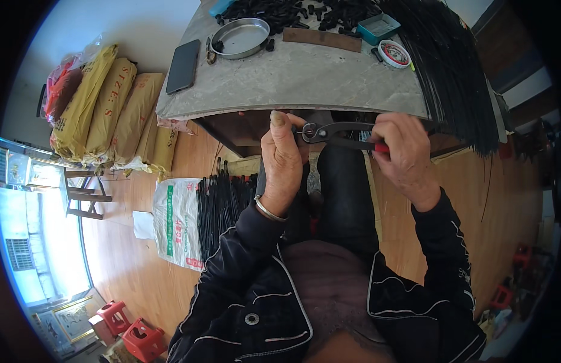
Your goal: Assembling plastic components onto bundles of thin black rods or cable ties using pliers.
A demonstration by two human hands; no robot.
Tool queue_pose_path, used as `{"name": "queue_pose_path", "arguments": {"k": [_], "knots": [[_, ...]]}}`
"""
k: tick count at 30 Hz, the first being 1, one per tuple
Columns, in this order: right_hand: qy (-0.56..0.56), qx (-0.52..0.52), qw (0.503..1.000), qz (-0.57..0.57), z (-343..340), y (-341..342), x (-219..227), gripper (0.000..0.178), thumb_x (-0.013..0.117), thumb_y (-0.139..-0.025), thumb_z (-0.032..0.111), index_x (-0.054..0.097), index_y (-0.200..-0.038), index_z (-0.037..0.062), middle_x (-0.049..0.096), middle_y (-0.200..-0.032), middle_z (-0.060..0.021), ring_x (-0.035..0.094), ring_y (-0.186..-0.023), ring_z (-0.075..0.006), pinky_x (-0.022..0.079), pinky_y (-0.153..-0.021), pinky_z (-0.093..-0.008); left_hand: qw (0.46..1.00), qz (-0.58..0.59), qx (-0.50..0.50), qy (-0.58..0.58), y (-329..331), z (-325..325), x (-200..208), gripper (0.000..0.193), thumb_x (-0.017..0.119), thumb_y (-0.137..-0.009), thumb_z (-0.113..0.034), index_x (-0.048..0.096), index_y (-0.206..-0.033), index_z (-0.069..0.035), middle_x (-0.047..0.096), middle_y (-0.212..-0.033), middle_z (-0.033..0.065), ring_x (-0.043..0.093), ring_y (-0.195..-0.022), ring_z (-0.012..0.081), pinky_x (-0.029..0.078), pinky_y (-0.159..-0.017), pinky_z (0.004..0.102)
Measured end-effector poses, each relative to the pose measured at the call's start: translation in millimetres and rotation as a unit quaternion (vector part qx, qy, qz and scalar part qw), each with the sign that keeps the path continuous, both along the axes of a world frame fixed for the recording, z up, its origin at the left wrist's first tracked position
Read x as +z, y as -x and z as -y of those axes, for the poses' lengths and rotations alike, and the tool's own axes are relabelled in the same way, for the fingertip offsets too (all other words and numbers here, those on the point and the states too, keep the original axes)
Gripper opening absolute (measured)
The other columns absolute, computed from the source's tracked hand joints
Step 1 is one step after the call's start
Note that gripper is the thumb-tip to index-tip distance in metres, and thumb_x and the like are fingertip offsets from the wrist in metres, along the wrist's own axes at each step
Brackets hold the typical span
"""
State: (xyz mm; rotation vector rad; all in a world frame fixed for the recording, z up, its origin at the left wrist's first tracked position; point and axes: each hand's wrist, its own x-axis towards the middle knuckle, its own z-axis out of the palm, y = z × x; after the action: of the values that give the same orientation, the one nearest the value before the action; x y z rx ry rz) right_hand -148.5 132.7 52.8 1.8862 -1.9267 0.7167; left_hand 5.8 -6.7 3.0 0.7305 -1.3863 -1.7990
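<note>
Black long-handled pliers (336,128) lay between left hand (282,145) and right hand (404,151), long axis nine-to-three o'clock, tabletop (304,85) at twelve. Right grasped red-sleeved handles (381,147) from three; left, nearer pliers' head, pinched something dark (299,137) (mostly hidden, kind unclear).

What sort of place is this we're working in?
Probably a small indoor workshop: pliers in the right hand, a grey table strewn with small black parts, and sacks stacked by the wall.
</note>
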Motion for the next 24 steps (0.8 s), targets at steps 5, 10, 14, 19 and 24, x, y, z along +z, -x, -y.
{"name": "queue_pose_path", "arguments": {"k": [5, 10, 14, 19, 24], "knots": [[-0.213, 0.047, 0.781, 0.585, -19.3, -35.0, -33.8, 0.027, 0.067, -0.083, 0.006, 0.046, -0.099, 0.005, 0.057, -0.065, -0.0079, 0.057, -0.049, -0.0173, 0.046, -0.045, -0.03, 0.997, 0.034, 0.031, 0.06, 3.3, 4.4, 1.9, 0.068, 0.029, -0.096, -0.064, 0.057, -0.074, -0.006, 0.046, -0.054, -0.002, 0.04, -0.045, 0.0054, 0.028, -0.042, 0.0199], [-0.373, 0.07, 0.586, 0.716, -21.8, -33.4, -19.6, 0.025, 0.062, -0.087, 0.011, 0.047, -0.105, 0.005, 0.056, -0.065, -0.0074, 0.057, -0.05, -0.0151, 0.047, -0.046, -0.028, 0.997, 0.033, -0.003, 0.066, -2.5, 1.3, 2.0, 0.067, 0.034, -0.098, -0.058, 0.059, -0.073, -0.002, 0.047, -0.057, -0.0019, 0.04, -0.05, 0.005, 0.03, -0.047, 0.0219], [-0.341, 0.099, 0.749, 0.559, -17.4, -18.9, -25.8, 0.025, 0.059, -0.087, 0.01, 0.049, -0.108, 0.0029, 0.059, -0.075, -0.0082, 0.057, -0.053, -0.0146, 0.047, -0.047, -0.0277, 0.998, 0.049, 0.019, 0.043, 0.7, -3.1, -3.9, 0.068, 0.031, -0.099, -0.059, 0.06, -0.073, -0.002, 0.047, -0.056, -0.0022, 0.04, -0.05, 0.0049, 0.029, -0.047, 0.0219], [-0.257, 0.105, 0.762, 0.585, -25.3, -25.9, -18.5, 0.012, 0.051, -0.088, 0.003, 0.054, -0.099, -0.0007, 0.063, -0.078, -0.0099, 0.057, -0.05, -0.013, 0.047, -0.046, -0.0243, 0.997, 0.031, -0.021, 0.066, -7.7, -2.8, -1.3, 0.069, 0.027, -0.099, -0.058, 0.06, -0.075, -0.003, 0.046, -0.055, -0.003, 0.04, -0.05, 0.0048, 0.029, -0.047, 0.0217], [-0.369, 0.193, 0.308, 0.856, -42.8, -32.3, -39.4, 0.013, 0.058, -0.086, 0.006, 0.051, -0.096, 0.0019, 0.061, -0.073, -0.0085, 0.055, -0.046, -0.0128, 0.045, -0.042, -0.0244, 0.99, 0.072, -0.008, 0.123, -5.3, -8.0, -10.8, 0.076, 0.021, -0.098, -0.063, 0.061, -0.071, -0.004, 0.049, -0.054, -0.0017, 0.042, -0.046, 0.0054, 0.029, -0.044, 0.0212]]}}
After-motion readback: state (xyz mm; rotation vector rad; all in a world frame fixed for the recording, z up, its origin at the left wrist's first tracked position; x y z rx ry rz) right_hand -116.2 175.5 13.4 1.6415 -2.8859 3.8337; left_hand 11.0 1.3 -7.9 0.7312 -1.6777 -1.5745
